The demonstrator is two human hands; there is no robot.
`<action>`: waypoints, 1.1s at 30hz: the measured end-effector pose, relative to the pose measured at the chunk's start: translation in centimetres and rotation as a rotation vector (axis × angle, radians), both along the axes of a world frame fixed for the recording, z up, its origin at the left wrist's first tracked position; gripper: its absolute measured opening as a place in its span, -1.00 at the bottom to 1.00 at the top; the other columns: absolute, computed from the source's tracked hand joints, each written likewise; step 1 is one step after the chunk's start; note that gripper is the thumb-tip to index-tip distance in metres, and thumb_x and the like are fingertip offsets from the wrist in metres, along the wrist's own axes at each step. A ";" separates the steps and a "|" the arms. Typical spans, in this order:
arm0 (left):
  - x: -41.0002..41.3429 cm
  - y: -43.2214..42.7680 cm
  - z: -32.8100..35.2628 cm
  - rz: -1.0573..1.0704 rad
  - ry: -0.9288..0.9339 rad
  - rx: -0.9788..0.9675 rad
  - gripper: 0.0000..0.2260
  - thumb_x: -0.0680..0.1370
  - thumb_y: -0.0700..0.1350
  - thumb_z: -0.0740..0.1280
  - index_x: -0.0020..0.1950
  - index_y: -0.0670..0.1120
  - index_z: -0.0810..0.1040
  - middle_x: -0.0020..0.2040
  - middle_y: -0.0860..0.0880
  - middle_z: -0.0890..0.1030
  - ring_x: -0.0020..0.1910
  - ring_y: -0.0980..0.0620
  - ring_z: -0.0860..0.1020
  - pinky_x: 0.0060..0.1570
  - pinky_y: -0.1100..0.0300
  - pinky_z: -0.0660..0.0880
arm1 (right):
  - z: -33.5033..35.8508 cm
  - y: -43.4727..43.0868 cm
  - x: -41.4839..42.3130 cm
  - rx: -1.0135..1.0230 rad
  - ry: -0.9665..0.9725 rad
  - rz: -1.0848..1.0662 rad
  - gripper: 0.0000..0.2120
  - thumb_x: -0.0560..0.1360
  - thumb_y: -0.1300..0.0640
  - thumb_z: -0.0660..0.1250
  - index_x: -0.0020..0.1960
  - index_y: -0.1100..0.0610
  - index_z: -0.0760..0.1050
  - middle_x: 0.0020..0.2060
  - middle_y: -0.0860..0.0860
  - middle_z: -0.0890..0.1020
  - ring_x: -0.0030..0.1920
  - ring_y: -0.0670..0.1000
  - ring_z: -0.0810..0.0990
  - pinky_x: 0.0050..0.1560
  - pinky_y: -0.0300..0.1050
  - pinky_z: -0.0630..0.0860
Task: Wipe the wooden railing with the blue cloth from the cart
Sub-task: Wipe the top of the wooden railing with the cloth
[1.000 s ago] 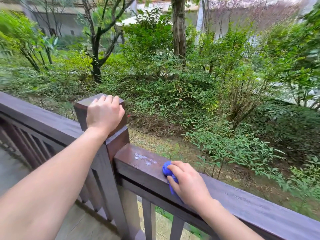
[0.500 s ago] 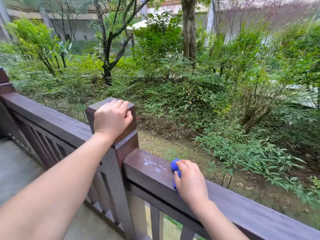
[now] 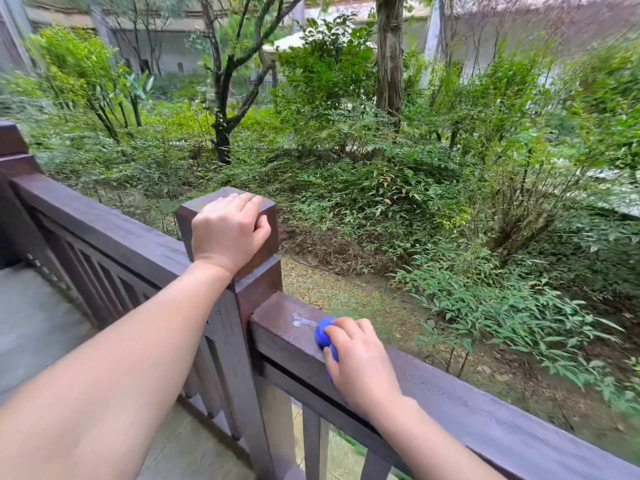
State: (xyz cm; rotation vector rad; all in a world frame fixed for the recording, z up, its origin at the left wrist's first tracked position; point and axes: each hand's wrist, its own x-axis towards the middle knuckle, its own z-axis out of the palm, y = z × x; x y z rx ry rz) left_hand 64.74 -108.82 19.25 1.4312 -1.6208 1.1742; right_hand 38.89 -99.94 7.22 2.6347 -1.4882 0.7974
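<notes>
The dark brown wooden railing (image 3: 485, 407) runs from the left edge down to the lower right, broken by a square post (image 3: 256, 285). My right hand (image 3: 360, 365) presses a bunched blue cloth (image 3: 323, 334) onto the top of the rail just right of the post. A small whitish wet smear (image 3: 301, 320) lies on the rail between the cloth and the post. My left hand (image 3: 228, 230) rests closed over the post's flat cap. The cart is out of sight.
Beyond the railing the ground drops to a garden with dense shrubs (image 3: 381, 188), tree trunks (image 3: 389, 57) and a dirt strip. Grey paving (image 3: 31, 327) lies on my side at the left. Another post (image 3: 14, 147) stands at the far left.
My right hand has slid the blue cloth a little left along the rail, up to the whitish smear. The view has shifted left. My left hand stays on the post cap.
</notes>
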 end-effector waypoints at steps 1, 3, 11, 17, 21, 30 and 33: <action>0.0 0.0 0.0 -0.009 0.005 0.003 -0.78 0.49 -0.06 0.30 0.03 -0.05 0.69 -0.03 -0.02 0.73 -0.04 -0.03 0.69 -0.18 0.13 0.58 | 0.2 0.4 -0.7 0.012 -0.005 0.040 -0.85 0.45 0.06 0.27 -0.03 0.06 0.53 -0.03 -0.01 0.57 -0.07 0.12 0.47 0.00 0.01 0.49; 0.0 0.0 -0.1 -0.006 0.002 -0.005 -0.78 0.49 -0.06 0.30 0.03 -0.05 0.69 -0.02 -0.02 0.73 -0.03 -0.03 0.69 -0.18 0.13 0.58 | 1.7 0.3 -2.2 0.072 -0.106 -0.013 -0.85 0.42 0.00 0.27 -0.07 0.01 0.55 -0.13 -0.02 0.58 -0.10 0.10 0.52 -0.07 -0.03 0.49; -0.2 0.2 0.0 -0.004 0.008 -0.014 -0.80 0.48 -0.07 0.32 0.02 -0.04 0.68 -0.03 -0.01 0.73 -0.06 -0.03 0.69 -0.22 0.13 0.56 | 2.6 -2.1 -5.1 0.312 -0.262 -0.306 -0.89 0.46 -0.15 0.30 -0.07 -0.15 0.52 -0.08 -0.03 0.58 0.01 0.09 0.50 -0.06 -0.07 0.46; -0.4 0.3 0.1 -0.008 0.016 -0.010 -0.82 0.46 -0.08 0.34 0.01 -0.03 0.68 -0.04 0.00 0.73 -0.08 -0.04 0.69 -0.24 0.13 0.54 | -0.6 0.8 -4.5 -0.151 -0.009 -0.012 -0.73 0.54 -0.17 0.25 0.01 0.01 0.56 0.10 0.00 0.57 -0.03 0.14 0.50 -0.07 0.02 0.49; -0.5 0.5 0.2 -0.011 0.019 -0.009 -0.82 0.48 -0.09 0.32 0.00 -0.04 0.68 -0.05 0.00 0.73 -0.08 -0.04 0.69 -0.24 0.13 0.55 | -1.0 -0.4 -5.9 -0.147 0.156 0.108 -0.65 0.57 -0.19 0.18 0.19 0.00 0.50 0.21 -0.01 0.53 0.04 0.10 0.50 0.08 -0.01 0.51; -0.5 0.5 0.2 -0.010 0.010 -0.011 -0.81 0.49 -0.08 0.31 0.00 -0.06 0.68 -0.05 -0.01 0.73 -0.08 -0.05 0.70 -0.25 0.12 0.57 | -1.2 -0.1 -0.7 -0.108 0.090 0.167 -0.83 0.51 -0.05 0.29 0.00 0.03 0.52 0.11 -0.07 0.58 -0.09 0.07 0.47 0.03 -0.07 0.48; -0.4 0.5 0.3 0.000 0.010 -0.015 -0.81 0.48 -0.08 0.32 -0.01 -0.05 0.69 -0.07 -0.01 0.73 -0.10 -0.05 0.69 -0.26 0.12 0.57 | 0.1 -1.9 -1.5 -0.048 0.154 0.120 -0.70 0.57 -0.14 0.15 0.11 0.02 0.49 0.17 -0.05 0.53 -0.04 0.12 0.46 0.08 0.00 0.46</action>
